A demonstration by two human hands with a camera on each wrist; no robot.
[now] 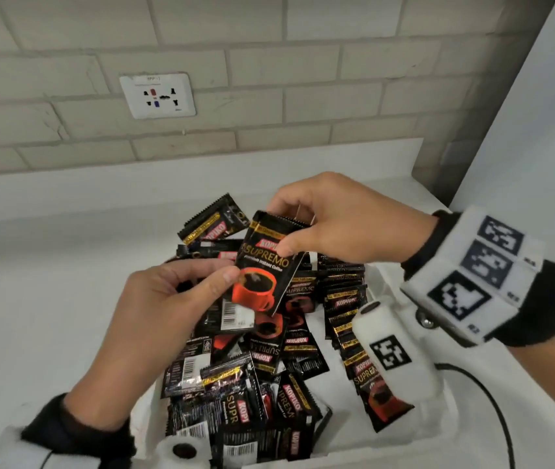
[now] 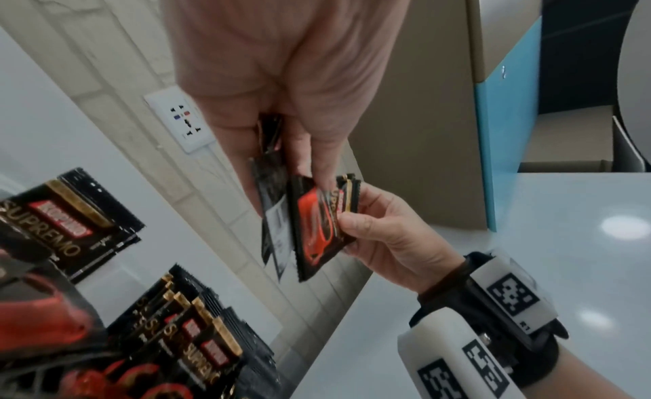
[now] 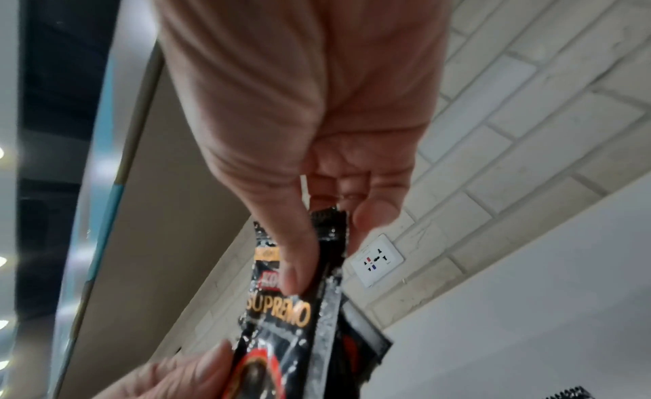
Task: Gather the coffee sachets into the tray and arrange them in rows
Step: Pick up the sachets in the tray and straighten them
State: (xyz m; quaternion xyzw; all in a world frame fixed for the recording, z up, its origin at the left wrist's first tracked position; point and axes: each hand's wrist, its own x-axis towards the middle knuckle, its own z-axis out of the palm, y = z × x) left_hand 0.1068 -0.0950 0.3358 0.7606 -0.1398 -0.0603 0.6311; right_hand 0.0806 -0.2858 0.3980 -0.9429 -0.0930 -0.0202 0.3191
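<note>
Right hand (image 1: 333,225): thumb and fingers pinched on top edge of a small stack of sachets (image 1: 264,265), front one face out, red cup printed on black foil. Left hand (image 1: 154,299): thumb pressed to lower left edge of same stack, fingers curled behind, a further sachet with barcode showing tucked beneath. Both hands together on the one stack, raised above the tray (image 1: 404,438).

Directly below hands: loose heap of sachets (image 1: 255,360), mixed face up and face down, overlapping at all angles. Below right hand: a row of sachets (image 1: 345,309) already set on edge, overlapped like shingles along the tray's right side. Just beyond hands: one sachet (image 1: 215,220) lying apart on the white counter (image 1: 49,265), probably not yet gathered.

Beyond that: brick wall with socket (image 1: 157,96). Under right wrist: black cable (image 1: 492,397).

Handling, judged: light, thin, flexible foil; glossy, likely slippery face to face, so stack apt to fan or slide. Best held at crimped end seals, thumb opposed to fingers, edges squared before lowering beside the standing row.
</note>
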